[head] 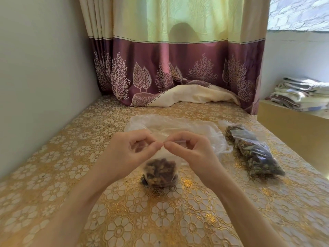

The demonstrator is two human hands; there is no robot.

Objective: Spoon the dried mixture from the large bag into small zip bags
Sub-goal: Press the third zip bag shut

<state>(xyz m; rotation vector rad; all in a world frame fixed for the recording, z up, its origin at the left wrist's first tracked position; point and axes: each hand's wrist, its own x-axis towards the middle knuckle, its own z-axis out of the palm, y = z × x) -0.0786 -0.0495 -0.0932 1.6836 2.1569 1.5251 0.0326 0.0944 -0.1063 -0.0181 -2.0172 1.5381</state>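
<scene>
Clear glossy plastic small zip bag (161, 172), crinkled filmy plastic large bag (178, 127), shiny embossed gold tablecloth (71, 157), satiny curtain (178, 56)

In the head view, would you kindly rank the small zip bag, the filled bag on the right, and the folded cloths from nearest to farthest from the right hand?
1. Small zip bag: its top is pinched by the right hand, centre.
2. Filled bag: lying on the table, to the right.
3. Folded cloths: stacked on the ledge, far right.
</scene>
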